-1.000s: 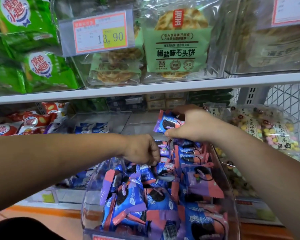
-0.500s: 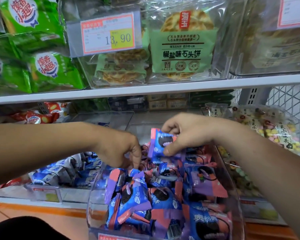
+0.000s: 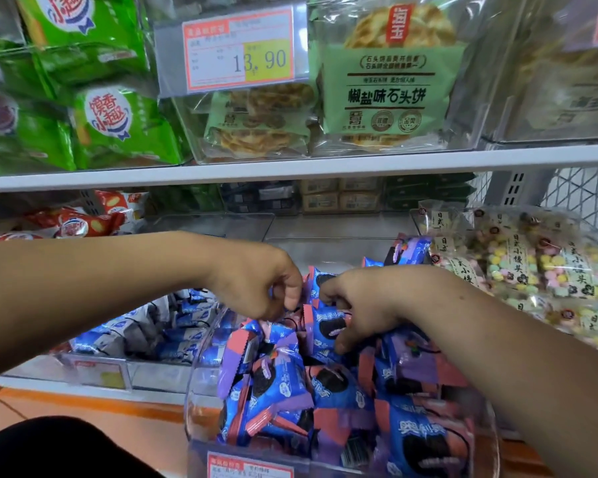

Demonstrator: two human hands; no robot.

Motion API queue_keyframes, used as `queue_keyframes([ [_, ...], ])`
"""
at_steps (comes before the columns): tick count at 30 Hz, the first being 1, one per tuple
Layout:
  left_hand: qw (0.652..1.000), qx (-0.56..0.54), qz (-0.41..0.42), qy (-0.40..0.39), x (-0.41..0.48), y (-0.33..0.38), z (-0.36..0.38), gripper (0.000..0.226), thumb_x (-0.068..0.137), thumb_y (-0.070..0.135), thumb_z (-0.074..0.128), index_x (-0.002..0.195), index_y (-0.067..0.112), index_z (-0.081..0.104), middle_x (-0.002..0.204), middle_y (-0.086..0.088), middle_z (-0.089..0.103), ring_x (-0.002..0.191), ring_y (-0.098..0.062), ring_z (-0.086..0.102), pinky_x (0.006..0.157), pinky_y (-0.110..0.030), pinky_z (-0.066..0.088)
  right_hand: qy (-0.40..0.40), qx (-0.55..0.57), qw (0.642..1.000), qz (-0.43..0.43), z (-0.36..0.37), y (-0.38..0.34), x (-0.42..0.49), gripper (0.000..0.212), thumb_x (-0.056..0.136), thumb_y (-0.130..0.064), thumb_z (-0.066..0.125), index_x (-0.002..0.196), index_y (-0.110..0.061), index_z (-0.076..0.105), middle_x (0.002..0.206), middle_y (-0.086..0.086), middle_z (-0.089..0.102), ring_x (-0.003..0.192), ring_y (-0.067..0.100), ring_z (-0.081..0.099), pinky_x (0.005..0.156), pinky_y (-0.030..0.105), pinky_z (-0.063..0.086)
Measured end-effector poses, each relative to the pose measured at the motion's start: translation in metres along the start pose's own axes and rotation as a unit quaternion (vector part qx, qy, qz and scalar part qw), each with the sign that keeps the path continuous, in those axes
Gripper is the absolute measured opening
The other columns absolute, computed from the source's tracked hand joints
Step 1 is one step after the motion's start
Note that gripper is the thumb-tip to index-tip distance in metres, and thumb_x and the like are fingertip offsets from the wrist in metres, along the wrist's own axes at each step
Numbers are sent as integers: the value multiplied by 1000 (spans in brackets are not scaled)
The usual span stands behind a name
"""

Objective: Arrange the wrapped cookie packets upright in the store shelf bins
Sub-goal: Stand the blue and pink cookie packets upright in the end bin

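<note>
Blue cookie packet [image 3: 327, 327] held by right grip [image 3: 370, 305], left grip [image 3: 256, 284] curled, hold unclear

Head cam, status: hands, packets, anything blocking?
Right hand grips blue cookie packet mid-bin. Left hand curled beside it, grip unclear. Clear bin full, front packets jumbled. No obstruction seen.

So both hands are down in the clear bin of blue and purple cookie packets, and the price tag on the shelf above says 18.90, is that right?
Not quite: the head view shows the price tag reads 13.90, not 18.90. The rest holds: the left hand and right hand are in the clear bin of blue and purple cookie packets.
</note>
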State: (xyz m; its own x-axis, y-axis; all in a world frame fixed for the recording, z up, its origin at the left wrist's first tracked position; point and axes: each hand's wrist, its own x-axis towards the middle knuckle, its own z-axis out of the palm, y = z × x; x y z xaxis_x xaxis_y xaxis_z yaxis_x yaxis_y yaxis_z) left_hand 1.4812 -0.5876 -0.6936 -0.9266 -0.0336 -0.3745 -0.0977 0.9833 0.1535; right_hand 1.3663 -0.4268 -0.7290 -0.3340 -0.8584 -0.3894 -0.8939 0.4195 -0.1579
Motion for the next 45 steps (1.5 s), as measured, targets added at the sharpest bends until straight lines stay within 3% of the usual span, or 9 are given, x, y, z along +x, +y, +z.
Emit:
queue_keyframes([
  [4,999,-26,24,22,7,5,6,8,89,26,75,92,19,73,79,10,73,70,-3,66,66,-21,54,-22,8,1000,-19,-2,0,-4,55,75,-51,84,121,-30,62,95,-12,61,98,21,64,92,38,55],
  [10,995,-88,32,36,21,9,28,35,79,47,85,100,23,69,80,-1,68,65,-14,59,68,-36,54,-58,18,998,-13,-4,0,-4,24,87,-40,67,109,-33,71,92,-11,63,94,18,65,89,36,56],
  [16,989,-133,30,60,14,9,10,16,84,28,84,87,20,71,75,-3,74,61,-18,65,60,-30,52,-28,96,995,-21,-11,16,-5,18,85,-37,69,98,-26,71,91,-5,71,93,22,69,88,37,55],
  [20,995,-9,-3,104,-5,0,-21,18,87,28,80,100,26,67,73,8,74,64,-5,65,59,-22,50,9,171,985,-3,-11,26,1,31,74,-32,69,100,-17,75,95,3,76,86,18,68,96,47,55],
  [25,976,64,-18,206,-11,-4,-6,28,87,31,73,115,33,69,68,16,60,58,8,51,52,-6,33,27,97,994,-37,-1,13,3,30,84,-27,71,113,-34,72,82,-15,67,84,12,66,81,28,54],
  [35,966,-156,16,206,-16,-14,28,23,92,28,75,114,33,70,74,0,76,63,-23,72,64,-38,60,66,38,996,-48,-2,0,15,23,79,-29,86,99,-25,75,73,-15,57,65,4,52,56,22,39],
  [39,966,-130,17,222,-21,-18,33,28,93,32,73,119,39,69,83,6,76,71,-10,72,73,-36,59,44,49,998,-18,5,0,20,32,76,-29,89,106,-21,79,100,-6,73,82,14,61,60,22,44],
  [42,963,-123,17,240,-25,-17,33,27,92,33,73,118,39,70,81,8,74,73,-9,70,74,-36,58,61,95,994,9,7,-2,21,34,72,-21,92,99,-7,76,84,0,71,70,15,58,56,22,43],
  [45,958,-148,23,246,-28,-14,33,24,92,28,74,115,37,72,77,6,73,69,-11,70,70,-34,58,84,170,982,0,-2,7,14,13,78,-12,86,88,-12,78,66,-13,68,65,7,63,66,22,50],
])
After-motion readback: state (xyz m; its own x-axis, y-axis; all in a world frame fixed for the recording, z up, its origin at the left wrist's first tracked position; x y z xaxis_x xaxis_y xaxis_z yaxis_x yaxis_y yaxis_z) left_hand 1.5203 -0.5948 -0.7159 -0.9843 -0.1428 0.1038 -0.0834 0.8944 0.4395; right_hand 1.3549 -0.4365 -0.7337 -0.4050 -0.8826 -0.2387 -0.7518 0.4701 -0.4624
